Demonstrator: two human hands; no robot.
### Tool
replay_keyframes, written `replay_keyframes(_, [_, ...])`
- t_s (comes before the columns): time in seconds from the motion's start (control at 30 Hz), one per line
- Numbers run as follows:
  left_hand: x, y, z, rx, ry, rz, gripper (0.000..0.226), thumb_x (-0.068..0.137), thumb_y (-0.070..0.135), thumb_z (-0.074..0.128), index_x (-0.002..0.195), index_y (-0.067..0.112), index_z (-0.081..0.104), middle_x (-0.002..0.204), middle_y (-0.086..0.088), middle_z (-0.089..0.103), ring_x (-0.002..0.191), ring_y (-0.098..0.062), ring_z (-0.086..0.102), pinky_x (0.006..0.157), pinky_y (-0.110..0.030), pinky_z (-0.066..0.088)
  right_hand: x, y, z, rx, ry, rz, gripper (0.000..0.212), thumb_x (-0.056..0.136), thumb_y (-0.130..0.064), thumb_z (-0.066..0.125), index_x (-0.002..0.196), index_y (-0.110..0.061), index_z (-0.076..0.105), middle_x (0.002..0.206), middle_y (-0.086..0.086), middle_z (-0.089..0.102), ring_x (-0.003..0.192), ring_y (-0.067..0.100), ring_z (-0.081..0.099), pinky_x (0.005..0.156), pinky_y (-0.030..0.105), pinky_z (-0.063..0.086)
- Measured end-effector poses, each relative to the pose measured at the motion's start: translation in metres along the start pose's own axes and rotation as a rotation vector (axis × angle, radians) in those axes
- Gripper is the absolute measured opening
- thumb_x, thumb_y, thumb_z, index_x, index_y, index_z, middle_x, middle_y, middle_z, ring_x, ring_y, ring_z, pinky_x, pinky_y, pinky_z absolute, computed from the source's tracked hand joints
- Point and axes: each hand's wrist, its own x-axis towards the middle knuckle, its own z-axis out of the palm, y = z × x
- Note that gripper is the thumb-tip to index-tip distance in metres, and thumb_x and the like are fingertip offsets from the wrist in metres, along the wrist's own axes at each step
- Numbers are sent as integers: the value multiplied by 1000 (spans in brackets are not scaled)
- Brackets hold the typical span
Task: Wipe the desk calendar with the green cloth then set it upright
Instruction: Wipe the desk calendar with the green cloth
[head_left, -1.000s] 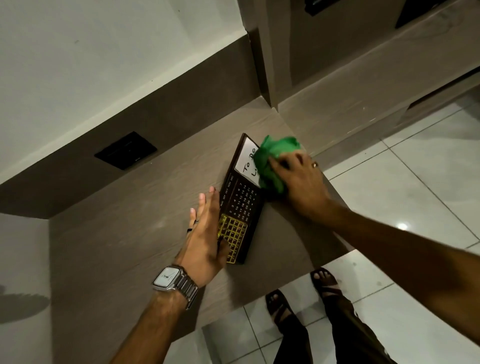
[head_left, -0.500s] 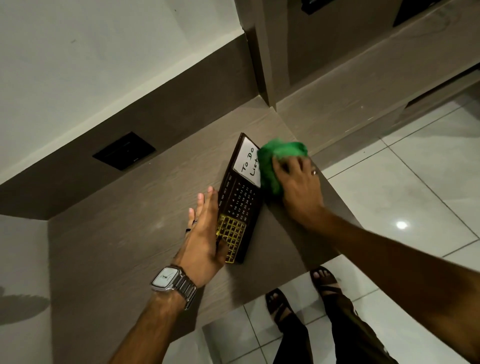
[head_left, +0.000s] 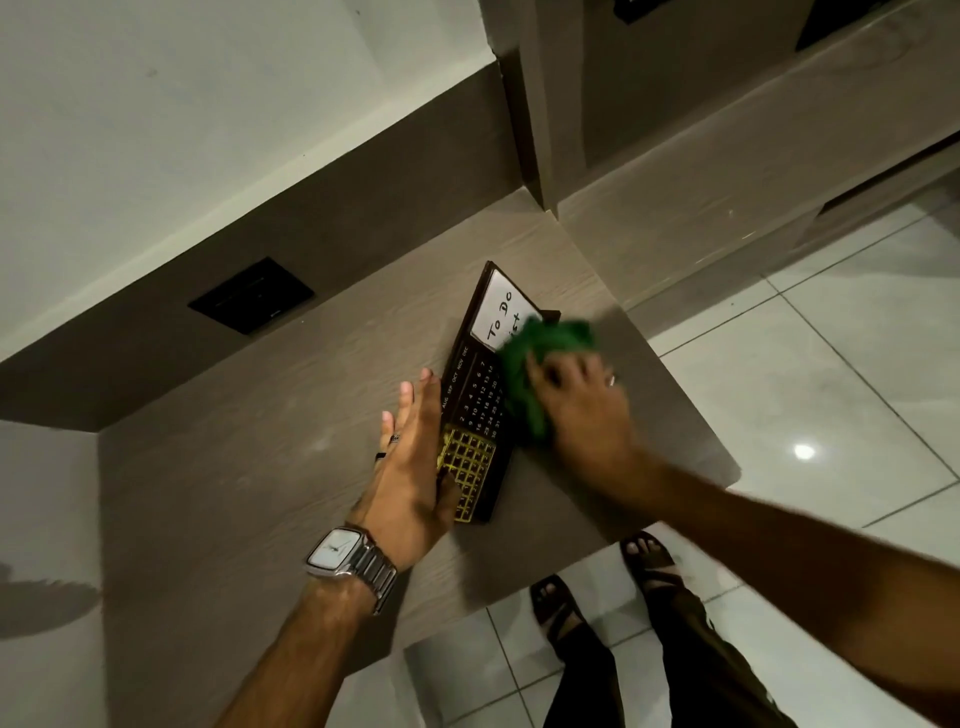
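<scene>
Head view: the desk calendar (head_left: 480, 410) is laid flat on the table (head_left: 249, 493), near its right edge. "To Do" is handwritten on its white panel, "AUG SEP OCT NOV DEC" printed down the side. It's steadied by the flat, open left hand (head_left: 415, 467). The green cloth (head_left: 540, 364) is bunched under the right hand (head_left: 582, 410), blurred.

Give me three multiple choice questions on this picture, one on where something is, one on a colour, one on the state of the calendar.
1. Where does the left hand rest?
A. along the desk calendar's left edge
B. on the floor
C. on the wall

2. What colour is the cloth?
A. white
B. green
C. red

3. How does the calendar sit?
A. upright
B. flat on the desk
C. lifted in the air

Answers: 1 A, open palm lies beside it; 2 B, green bundle under the right hand; 3 B, its face points up.
</scene>
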Motion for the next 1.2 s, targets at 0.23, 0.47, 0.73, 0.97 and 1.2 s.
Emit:
replay_keyframes(0.23, [1, -1, -1, 8, -5, 10, 132, 71, -10, 68, 148, 49, -22, 160, 7, -15, 144, -20, -19, 109, -45, -7, 45, 0, -24, 17, 10, 169, 86, 71, -13, 74, 147, -10, 34, 131, 19, 45, 116, 36, 41, 84, 48, 49])
replay_keyframes(0.47, [3, -5, 2, 31, -5, 68, 131, 69, -11, 66, 149, 45, -21, 160, 11, -12, 141, 0, -27, 110, -40, -14, -33, -27, 10, 6, -25, -218, 92, 61, -33, 87, 140, -9, 46, 118, 16, 55, 103, 31, 43, 69, 43, 54])
replay_keyframes(0.73, [5, -3, 3, -34, 12, -43, 134, 70, -8, 69, 143, 58, -22, 158, 12, -14, 141, -25, -14, 98, -50, 4, 66, 25, -13, -102, -4, 177, 79, 81, -21, 70, 149, -8, 32, 131, 20, 45, 116, 38, 41, 86, 48, 47])
replay_keyframes(0.97, [7, -6, 7, -13, 32, -19, 134, 68, -10, 68, 146, 52, -21, 150, 34, -24, 141, -20, -16, 102, -53, -5, -51, -56, 6, 149, -210, 60, 102, 70, -37, 81, 153, -15, 26, 135, 14, 46, 119, 32, 44, 88, 47, 51])
replay_keyframes(1.2, [9, -9, 5, 17, 13, 88, 131, 62, -12, 64, 153, 38, -17, 146, 44, -26, 139, 7, -27, 110, -46, -8, -138, -96, 6, 232, -384, -360, 78, 55, -40, 85, 128, -26, 60, 107, -1, 64, 89, 18, 63, 61, 31, 56])
